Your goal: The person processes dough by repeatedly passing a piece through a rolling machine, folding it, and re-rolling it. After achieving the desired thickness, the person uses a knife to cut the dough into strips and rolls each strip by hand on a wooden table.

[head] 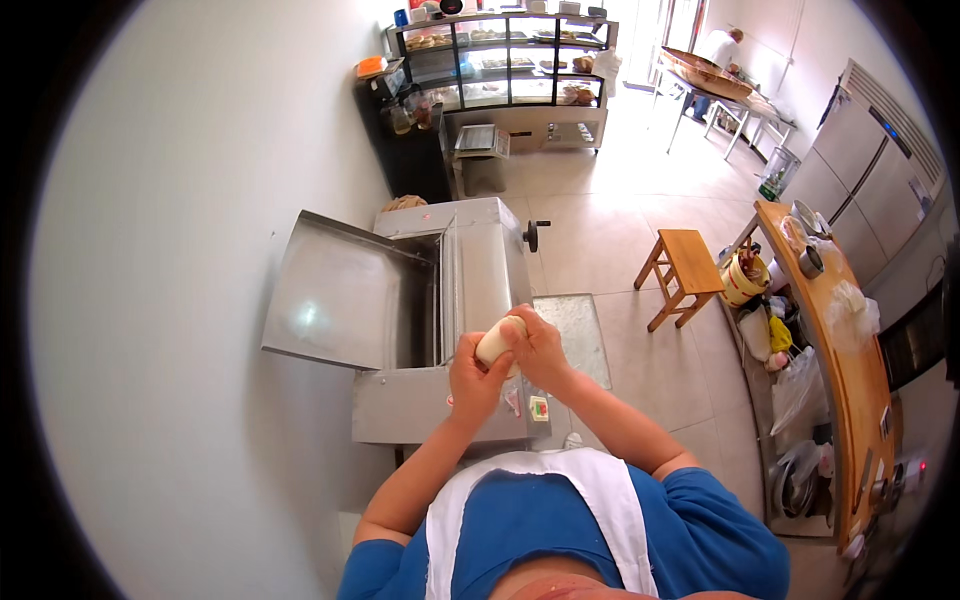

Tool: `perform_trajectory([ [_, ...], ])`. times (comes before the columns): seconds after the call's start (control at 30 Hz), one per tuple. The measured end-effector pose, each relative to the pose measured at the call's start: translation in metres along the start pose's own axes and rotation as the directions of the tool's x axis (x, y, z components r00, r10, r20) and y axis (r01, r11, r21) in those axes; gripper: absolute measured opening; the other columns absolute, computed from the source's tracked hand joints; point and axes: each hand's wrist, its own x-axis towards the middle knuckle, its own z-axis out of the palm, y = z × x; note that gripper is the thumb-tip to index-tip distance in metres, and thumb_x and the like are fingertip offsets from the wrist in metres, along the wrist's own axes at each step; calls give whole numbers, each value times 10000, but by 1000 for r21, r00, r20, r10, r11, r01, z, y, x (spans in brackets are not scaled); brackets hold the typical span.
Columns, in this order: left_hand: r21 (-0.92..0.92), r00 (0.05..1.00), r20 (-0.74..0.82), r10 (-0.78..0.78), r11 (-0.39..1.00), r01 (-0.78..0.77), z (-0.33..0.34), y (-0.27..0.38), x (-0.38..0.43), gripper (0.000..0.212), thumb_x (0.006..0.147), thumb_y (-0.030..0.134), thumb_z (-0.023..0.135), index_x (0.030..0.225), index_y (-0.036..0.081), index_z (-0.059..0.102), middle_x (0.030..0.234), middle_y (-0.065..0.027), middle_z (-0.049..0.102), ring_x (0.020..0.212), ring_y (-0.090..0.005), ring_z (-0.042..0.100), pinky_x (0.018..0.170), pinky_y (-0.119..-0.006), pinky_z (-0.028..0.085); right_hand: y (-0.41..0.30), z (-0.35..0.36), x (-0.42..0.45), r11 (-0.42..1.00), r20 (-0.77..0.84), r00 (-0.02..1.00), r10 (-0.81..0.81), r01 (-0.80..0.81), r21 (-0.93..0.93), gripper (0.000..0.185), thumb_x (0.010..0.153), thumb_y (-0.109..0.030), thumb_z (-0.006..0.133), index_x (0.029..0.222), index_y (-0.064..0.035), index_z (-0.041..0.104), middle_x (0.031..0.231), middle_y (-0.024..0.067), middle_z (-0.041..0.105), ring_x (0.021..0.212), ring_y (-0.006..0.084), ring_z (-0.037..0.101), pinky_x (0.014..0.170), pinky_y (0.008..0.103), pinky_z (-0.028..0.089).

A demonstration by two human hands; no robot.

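Observation:
Both my hands grip a pale, rounded roll of dough [495, 341] in front of my chest. My left hand [480, 379] wraps its lower left side, the thumb pressed along it. From the right, my right hand [538, 341] closes over the upper end, covering part of the dough. Beneath them stands a steel dough-rolling machine [487, 259]. Its hinged metal lid or tray [349, 292] slants out to the left beside a dark opening [420, 315]. A switch with green and red buttons [539, 409] sits on the machine's near right corner, and a black crank handle [532, 235] juts from its far right side.
A wooden stool [686, 262] stands to the right, before a long wooden worktable [847, 360] bearing bowls and plastic bags. A glass display case [510, 64] holds baked goods at the back. Far right, a person in white [720, 49] is near a large woven tray [705, 73].

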Motion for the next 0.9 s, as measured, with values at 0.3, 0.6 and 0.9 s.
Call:
perform_trajectory([
  [0.3, -321, 981, 86, -175, 927, 194, -24, 6, -8, 289, 772, 145, 601, 997, 24, 465, 909, -58, 562, 812, -118, 554, 686, -266, 486, 10, -1, 1, 969, 165, 982, 93, -127, 212, 243, 850, -252, 491, 860, -11, 523, 661, 48, 530, 603, 100, 485, 541, 234, 414],
  [0.6, 34, 982, -18, -185, 982, 186, -91, -9, 40, 267, 760, 133, 606, 974, 1, 516, 845, -37, 571, 748, -102, 551, 654, -249, 477, 30, -14, -1, 939, 264, 938, 226, -282, 199, 300, 864, -162, 455, 1129, -35, 392, 918, 46, 531, 737, 95, 514, 633, 210, 425],
  [0.9, 880, 927, -165, -336, 375, 292, -200, -113, 132, 313, 644, 265, 636, 847, 30, 596, 824, -129, 602, 794, -257, 582, 693, -352, 460, 98, -71, -71, 937, 113, 932, 345, -334, -104, 296, 776, -42, 525, 1059, -9, 446, 823, 65, 547, 647, 82, 503, 584, 202, 419],
])
